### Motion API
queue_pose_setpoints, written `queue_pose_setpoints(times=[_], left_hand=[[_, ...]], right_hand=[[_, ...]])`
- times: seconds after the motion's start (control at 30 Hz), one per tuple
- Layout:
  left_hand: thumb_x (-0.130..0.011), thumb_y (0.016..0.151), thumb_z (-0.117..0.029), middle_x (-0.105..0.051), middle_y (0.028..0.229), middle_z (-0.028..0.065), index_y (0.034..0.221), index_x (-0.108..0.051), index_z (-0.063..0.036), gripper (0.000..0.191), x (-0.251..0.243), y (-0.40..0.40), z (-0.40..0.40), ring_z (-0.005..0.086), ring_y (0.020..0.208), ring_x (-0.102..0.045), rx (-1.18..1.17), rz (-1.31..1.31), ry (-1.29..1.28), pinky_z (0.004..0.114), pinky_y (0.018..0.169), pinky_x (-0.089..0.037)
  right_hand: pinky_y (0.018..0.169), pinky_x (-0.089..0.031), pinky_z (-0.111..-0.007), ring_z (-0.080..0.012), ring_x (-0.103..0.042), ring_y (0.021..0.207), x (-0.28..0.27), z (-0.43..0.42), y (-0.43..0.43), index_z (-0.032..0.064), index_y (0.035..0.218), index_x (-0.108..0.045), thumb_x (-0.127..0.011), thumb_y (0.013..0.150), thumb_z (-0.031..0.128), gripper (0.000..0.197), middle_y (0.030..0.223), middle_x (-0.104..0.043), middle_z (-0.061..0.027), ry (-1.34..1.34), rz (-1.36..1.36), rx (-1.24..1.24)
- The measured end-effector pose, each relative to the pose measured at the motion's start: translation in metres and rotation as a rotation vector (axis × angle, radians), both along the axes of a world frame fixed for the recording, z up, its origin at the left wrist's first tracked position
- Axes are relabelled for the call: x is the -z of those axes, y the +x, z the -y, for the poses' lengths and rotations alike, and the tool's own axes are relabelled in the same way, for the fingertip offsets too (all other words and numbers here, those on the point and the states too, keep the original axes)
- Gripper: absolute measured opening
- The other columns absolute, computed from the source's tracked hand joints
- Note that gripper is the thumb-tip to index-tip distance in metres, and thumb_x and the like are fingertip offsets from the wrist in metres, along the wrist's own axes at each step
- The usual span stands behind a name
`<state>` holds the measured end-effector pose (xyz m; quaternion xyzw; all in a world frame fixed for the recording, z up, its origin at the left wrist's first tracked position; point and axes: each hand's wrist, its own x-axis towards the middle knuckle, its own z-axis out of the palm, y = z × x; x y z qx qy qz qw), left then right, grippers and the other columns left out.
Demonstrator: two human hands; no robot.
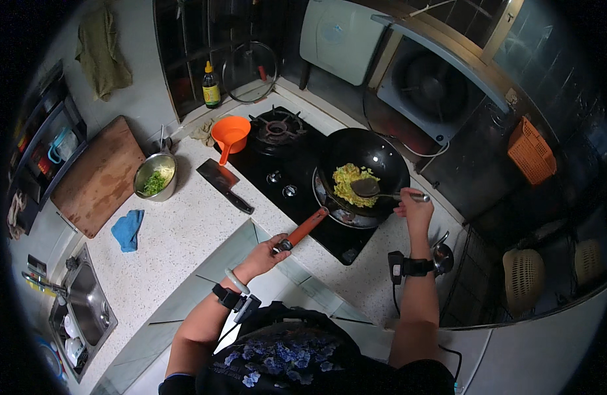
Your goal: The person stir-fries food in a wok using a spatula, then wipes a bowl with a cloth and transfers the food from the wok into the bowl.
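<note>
My left hand (265,255) grips the end of the reddish-orange handle (308,228) of a black wok (392,158). The wok rests on the right burner of a black gas hob (303,168). In my right hand (415,210) is the metal handle of a cooking ladle or spatula (365,187). Its head lies on the yellow-green chopped food (350,180), which looks like scrambled egg with greens, in the lower left of the wok. The far left burner (276,127) carries no pan.
A cleaver (225,186) lies on the counter beside the hob, near an orange plastic dipper (232,133). Further left are a metal bowl with chopped greens (156,180), a blue cloth (127,230), a leaning wooden chopping board (101,175) and a sink (88,301). A sauce bottle (211,89) stands behind.
</note>
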<state>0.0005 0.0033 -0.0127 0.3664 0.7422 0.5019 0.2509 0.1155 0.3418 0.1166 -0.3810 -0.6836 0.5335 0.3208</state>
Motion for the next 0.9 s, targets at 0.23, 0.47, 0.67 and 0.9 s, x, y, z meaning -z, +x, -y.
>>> queue_pose_setpoints(times=[0.23, 0.47, 0.67, 0.9], left_hand=[[-0.063, 0.083, -0.021, -0.061, 0.08, 0.0116, 0.124, -0.047, -0.0052, 0.047, -0.001, -0.001, -0.006, 0.0178, 0.066, -0.055, -0.023, 0.085, -0.028, 0.031, 0.066, -0.047], [-0.062, 0.084, -0.02, -0.057, 0.076, 0.0101, 0.129, -0.041, -0.0057, 0.051, -0.016, 0.006, -0.012, 0.0171, 0.066, -0.051, -0.017, 0.062, -0.079, 0.029, 0.067, -0.045], [-0.061, 0.085, -0.018, -0.052, 0.072, 0.0083, 0.129, -0.041, -0.008, 0.05, -0.017, 0.008, -0.011, 0.016, 0.065, -0.047, -0.03, 0.051, -0.092, 0.028, 0.066, -0.043], [-0.061, 0.085, -0.018, -0.05, 0.071, 0.0057, 0.13, -0.041, -0.0081, 0.05, -0.009, 0.006, -0.013, 0.0149, 0.064, -0.045, -0.018, 0.088, -0.046, 0.027, 0.064, -0.042]], right_hand=[[0.045, -0.046, -0.026, -0.0166, -0.062, 0.053, -0.02, -0.019, 0.001, 0.0028, 0.091, -0.067, -0.064, 0.079, 0.014, 0.016, 0.076, -0.066, -0.0104, 0.277, 0.121, -0.061], [0.046, -0.048, -0.027, -0.0168, -0.063, 0.054, -0.009, -0.03, -0.002, 0.0041, 0.092, -0.067, -0.064, 0.079, 0.016, 0.018, 0.074, -0.065, -0.0099, 0.118, 0.121, -0.128], [0.046, -0.048, -0.026, -0.0161, -0.062, 0.054, -0.014, -0.023, -0.005, 0.0043, 0.093, -0.066, -0.065, 0.079, 0.016, 0.018, 0.073, -0.065, -0.0082, 0.118, 0.081, -0.118], [0.046, -0.047, -0.025, -0.0149, -0.061, 0.052, 0.004, -0.029, -0.016, 0.0042, 0.091, -0.066, -0.065, 0.079, 0.014, 0.016, 0.074, -0.065, -0.0071, 0.082, 0.004, -0.127]])
